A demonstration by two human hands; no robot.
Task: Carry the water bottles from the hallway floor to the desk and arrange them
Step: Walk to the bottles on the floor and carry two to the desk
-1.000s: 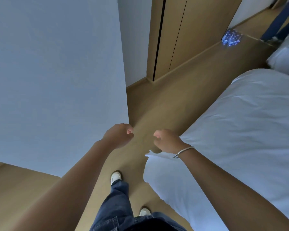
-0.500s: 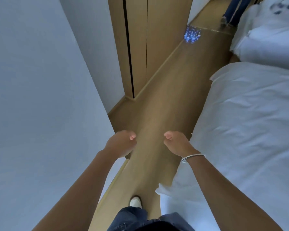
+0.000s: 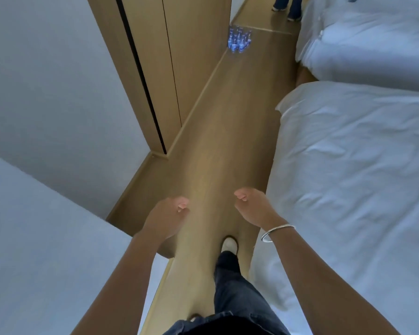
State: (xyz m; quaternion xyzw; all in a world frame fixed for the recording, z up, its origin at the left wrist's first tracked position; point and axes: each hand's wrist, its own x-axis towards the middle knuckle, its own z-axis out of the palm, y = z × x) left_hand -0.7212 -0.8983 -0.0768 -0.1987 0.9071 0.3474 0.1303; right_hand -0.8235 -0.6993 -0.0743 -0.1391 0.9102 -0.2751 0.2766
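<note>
Two hands hang empty over the wooden floor [image 3: 215, 131], the left hand [image 3: 166, 217] and right hand [image 3: 253, 206] apart, fingers loosely curled. A cluster of water bottles [image 3: 239, 41] stands far ahead beside the wardrobe [image 3: 179, 56], labels too small to read. A white bed [image 3: 361, 177] flanks the right.

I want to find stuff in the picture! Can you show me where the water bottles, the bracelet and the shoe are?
water bottles [image 3: 239, 42]: head view, middle of the blue cluster on the floor.
bracelet [image 3: 276, 232]: head view, silver band on the right wrist.
shoe [image 3: 229, 245]: head view, toe of the white shoe stepping forward.
</note>
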